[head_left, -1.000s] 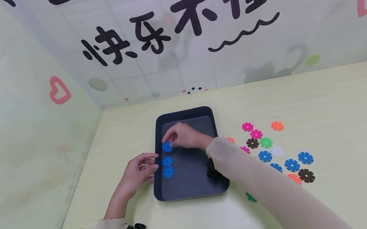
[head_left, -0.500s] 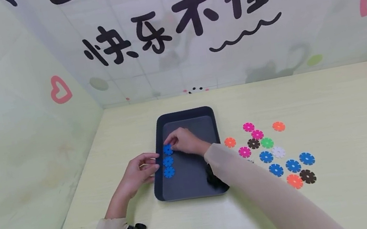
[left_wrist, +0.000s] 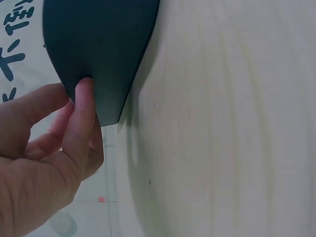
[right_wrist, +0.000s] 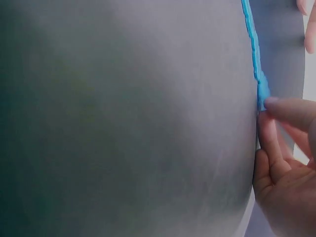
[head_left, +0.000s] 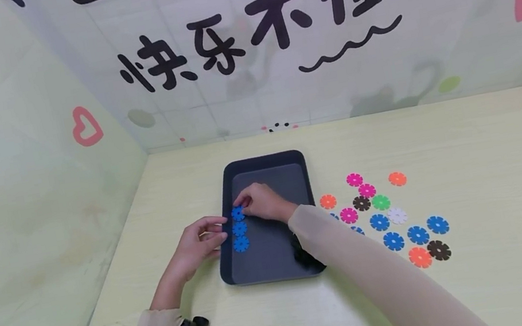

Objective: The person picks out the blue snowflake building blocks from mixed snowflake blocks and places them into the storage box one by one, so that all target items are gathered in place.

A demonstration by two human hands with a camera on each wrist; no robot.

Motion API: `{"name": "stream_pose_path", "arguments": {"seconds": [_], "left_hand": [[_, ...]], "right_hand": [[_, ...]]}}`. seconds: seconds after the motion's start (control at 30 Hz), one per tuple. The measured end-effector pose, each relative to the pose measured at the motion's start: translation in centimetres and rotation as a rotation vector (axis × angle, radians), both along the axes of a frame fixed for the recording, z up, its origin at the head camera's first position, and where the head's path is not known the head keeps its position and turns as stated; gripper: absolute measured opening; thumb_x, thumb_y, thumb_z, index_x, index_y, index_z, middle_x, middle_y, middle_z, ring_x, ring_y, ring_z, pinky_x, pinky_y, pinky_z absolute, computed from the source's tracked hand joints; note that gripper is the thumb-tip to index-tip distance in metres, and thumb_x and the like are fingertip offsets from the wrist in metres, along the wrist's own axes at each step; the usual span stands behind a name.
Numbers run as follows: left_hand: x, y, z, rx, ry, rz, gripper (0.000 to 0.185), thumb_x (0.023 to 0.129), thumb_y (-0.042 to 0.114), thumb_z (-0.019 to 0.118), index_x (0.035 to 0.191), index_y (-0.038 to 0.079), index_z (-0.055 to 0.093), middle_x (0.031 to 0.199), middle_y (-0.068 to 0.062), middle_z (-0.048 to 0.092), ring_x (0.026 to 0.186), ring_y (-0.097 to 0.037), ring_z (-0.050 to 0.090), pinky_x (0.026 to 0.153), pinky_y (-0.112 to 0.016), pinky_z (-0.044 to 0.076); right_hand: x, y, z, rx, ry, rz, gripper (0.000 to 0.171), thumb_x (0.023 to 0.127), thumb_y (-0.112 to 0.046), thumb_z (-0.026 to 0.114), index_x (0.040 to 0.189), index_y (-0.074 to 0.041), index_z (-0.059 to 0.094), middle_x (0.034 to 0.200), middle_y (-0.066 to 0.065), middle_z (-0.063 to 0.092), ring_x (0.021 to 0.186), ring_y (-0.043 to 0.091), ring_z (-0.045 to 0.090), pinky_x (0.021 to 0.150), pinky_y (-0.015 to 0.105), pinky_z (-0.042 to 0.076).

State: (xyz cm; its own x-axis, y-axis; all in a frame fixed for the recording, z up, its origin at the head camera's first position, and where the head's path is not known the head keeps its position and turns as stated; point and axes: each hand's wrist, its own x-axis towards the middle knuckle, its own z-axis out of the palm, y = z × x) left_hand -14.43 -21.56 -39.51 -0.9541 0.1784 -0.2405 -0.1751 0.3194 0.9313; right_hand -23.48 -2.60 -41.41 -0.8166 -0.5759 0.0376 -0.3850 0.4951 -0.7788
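the right hand (head_left: 260, 203) pinches the top blue disc (head_left: 237, 213) with its fingertips (right_wrist: 286, 106), so its grip is closed on that disc. the disc sits at the far end of a short row of three blue discs along the left side of the dark tray (head_left: 292, 160). the middle blue disc (head_left: 239, 228) is at 6 o'clock from it, and the near blue disc (head_left: 241, 243) is at 6 o'clock from that one. the left hand (head_left: 197, 247) holds the tray's left rim (left_wrist: 106, 106) with curled fingers, thumb on the edge.

to do this well, i think the left hand should hold the tray firm so it does not slide on the bench (head_left: 473, 149). the right hand should move the disc slowly and lay it flat, lined up with the other two. it looks best to let go gently, so the row does not get bumped.

some things are hard to see. the right wrist view shows the discs only from the edge, as a thin blue line (right_wrist: 253, 44), so i cannot tell if the top disc touches the middle one or lies flat. the right arm (head_left: 363, 267) covers some of the loose discs (head_left: 396, 215) at 3 o'clock from the tray. a small black thing (head_left: 303, 254) by the tray's near right corner is half hidden under the sleeve. the left wrist view shows only the tray's outside, nothing in it.
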Motion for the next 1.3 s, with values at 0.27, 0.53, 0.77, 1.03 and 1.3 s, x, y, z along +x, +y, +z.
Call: {"name": "stream_pose_path", "arguments": {"seconds": [0.27, 0.53, 0.77, 1.03, 1.3], "left_hand": [[-0.1, 0.0, 0.0, -0.002, 0.000, -0.001, 0.036, 0.089, 0.006, 0.058, 0.123, -0.002, 0.051, 0.103, -0.015, 0.047, 0.086, -0.022, 0.057, 0.066, -0.031, 0.052], [-0.1, 0.1, 0.0, 0.008, -0.002, 0.000, 0.035, 0.089, 0.004, 0.058, 0.123, -0.002, 0.051, 0.103, -0.015, 0.048, 0.086, -0.022, 0.057, 0.066, -0.031, 0.053], [0.0, 0.1, 0.0, 0.000, 0.009, -0.003, 0.035, 0.090, 0.004, 0.058, 0.123, -0.002, 0.051, 0.102, -0.015, 0.047, 0.085, -0.022, 0.057, 0.066, -0.032, 0.053], [0.1, 0.1, 0.0, -0.001, 0.011, 0.003, 0.036, 0.089, 0.004, 0.058, 0.123, -0.002, 0.051, 0.101, -0.014, 0.048, 0.085, -0.022, 0.057, 0.067, -0.033, 0.053], [0.2, 0.1, 0.1, -0.003, 0.022, 0.003, 0.036, 0.089, 0.004, 0.059, 0.123, -0.003, 0.051, 0.101, -0.014, 0.049, 0.085, -0.022, 0.057, 0.066, -0.032, 0.052]], "right_hand": [[-0.1, -0.1, 0.1, 0.010, 0.012, 0.015, 0.020, 0.081, 0.002, 0.064, 0.101, -0.001, 0.070, 0.094, 0.008, 0.067, 0.087, 0.017, 0.060, 0.077, 0.024, 0.048], [-0.5, 0.5, 1.1, -0.015, -0.026, 0.033, 0.022, 0.082, 0.000, 0.065, 0.104, -0.001, 0.068, 0.095, 0.010, 0.065, 0.084, 0.017, 0.058, 0.074, 0.024, 0.048], [-0.5, 2.1, 4.0, -0.005, -0.034, 0.128, 0.025, 0.085, -0.003, 0.063, 0.110, -0.001, 0.065, 0.089, 0.007, 0.063, 0.080, 0.016, 0.058, 0.073, 0.024, 0.048], [0.3, 5.4, 6.7, 0.094, 0.016, 0.210, 0.026, 0.085, -0.009, 0.065, 0.111, -0.007, 0.065, 0.086, 0.000, 0.063, 0.084, 0.012, 0.060, 0.078, 0.026, 0.048], [1.2, 9.7, 7.6, 0.165, 0.001, 0.210, 0.029, 0.085, -0.008, 0.066, 0.113, -0.004, 0.063, 0.090, 0.002, 0.062, 0.086, 0.015, 0.059, 0.079, 0.029, 0.049]]}}
